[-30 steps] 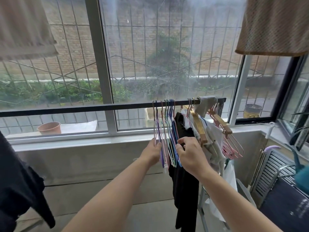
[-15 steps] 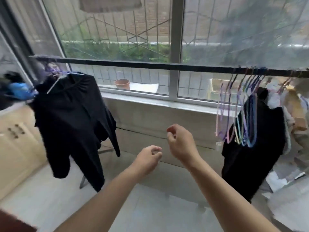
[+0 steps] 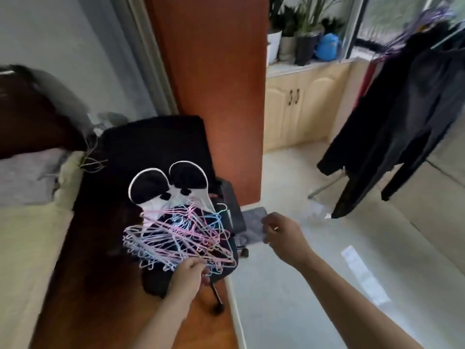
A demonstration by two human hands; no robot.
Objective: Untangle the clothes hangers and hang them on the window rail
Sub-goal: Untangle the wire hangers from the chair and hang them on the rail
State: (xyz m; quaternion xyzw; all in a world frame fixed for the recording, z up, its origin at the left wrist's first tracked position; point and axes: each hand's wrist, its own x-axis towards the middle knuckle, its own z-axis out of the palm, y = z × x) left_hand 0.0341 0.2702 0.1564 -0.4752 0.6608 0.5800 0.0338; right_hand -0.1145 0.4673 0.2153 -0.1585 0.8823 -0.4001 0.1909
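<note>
Hangers (image 3: 176,238): pink, blue and lilac wire tangle lying on a black chair (image 3: 151,147), over a black-and-white cloth (image 3: 161,187). Left hand (image 3: 187,278) at the near edge of the tangle, fingers (image 3: 198,268) curled round some wires. Right hand (image 3: 281,235) in the air just right of the tangle, apart from it, fingers loosely curled, holding nothing. Black garment (image 3: 392,117) hangs at the right over the pale floor (image 3: 289,285). Bed (image 3: 27,235) left of chair. Potted plants (image 3: 297,28) on the cabinet (image 3: 302,104) behind. Frame blurred.
</note>
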